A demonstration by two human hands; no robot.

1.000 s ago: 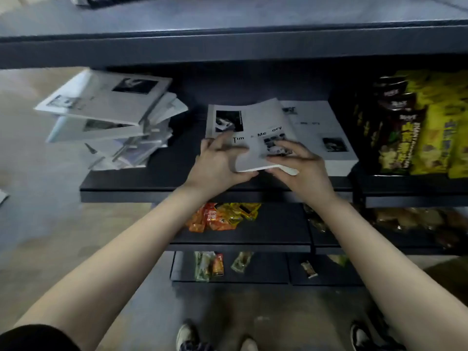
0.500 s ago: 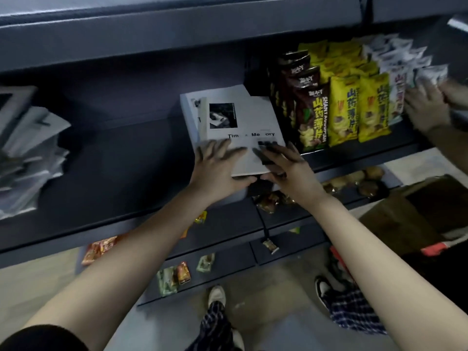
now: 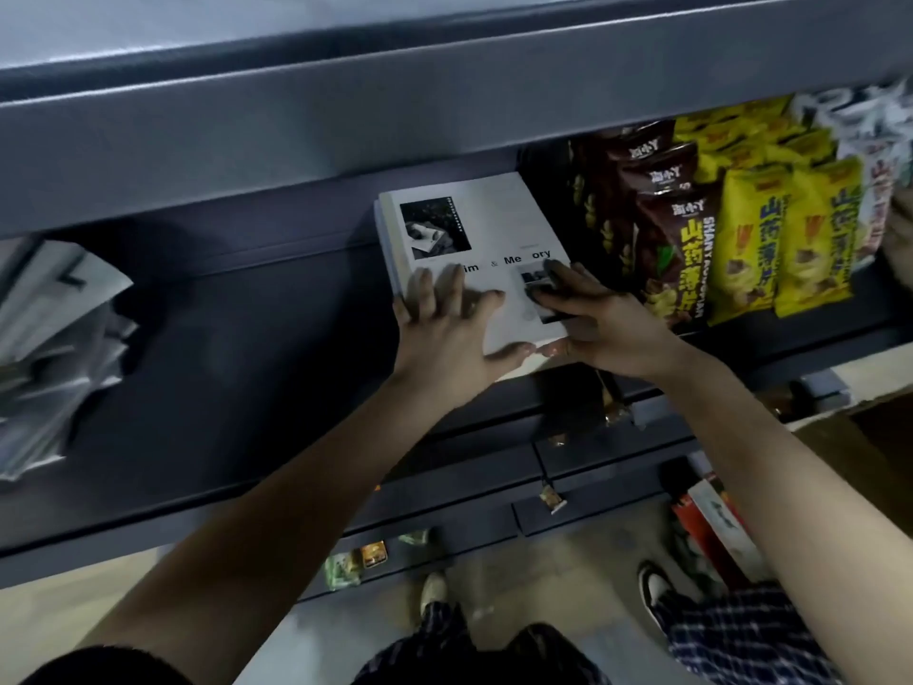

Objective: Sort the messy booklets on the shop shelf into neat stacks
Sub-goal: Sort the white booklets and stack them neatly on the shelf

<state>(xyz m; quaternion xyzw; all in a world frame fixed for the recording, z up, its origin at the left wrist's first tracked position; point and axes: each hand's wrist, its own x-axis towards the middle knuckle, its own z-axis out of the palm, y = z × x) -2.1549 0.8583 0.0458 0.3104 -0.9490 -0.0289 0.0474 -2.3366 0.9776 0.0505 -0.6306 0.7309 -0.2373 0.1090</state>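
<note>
Pressing flat on the top booklet (image 3: 474, 249) of the neat stack (image 3: 390, 254): left hand (image 3: 444, 333) with fingers spread wide over the near left corner, right hand (image 3: 602, 328) with fingers splayed over the near right corner, thumbs meeting at the near edge. Neither hand closed around anything; palms down, squaring only. Stack found on the dark shelf (image 3: 247, 348), just left of the brown snack bags (image 3: 677, 224), back edge close to the shelf's rear wall. Top cover judged thin, light and flexible, glossy enough to slide on the copy beneath; likely to bow if lifted by one corner. Best taken by both side edges, or by the spine side with a thumb on top. Edges below the cover noted slightly stepped along the stack's left side. Messy pile (image 3: 54, 348) noted well left of the stack, crumpled and fanned, still unsorted. Further right of the stack, beyond the yellow snack bags (image 3: 785, 239), part of another person's hand (image 3: 899, 229) noted at the frame edge.
</note>
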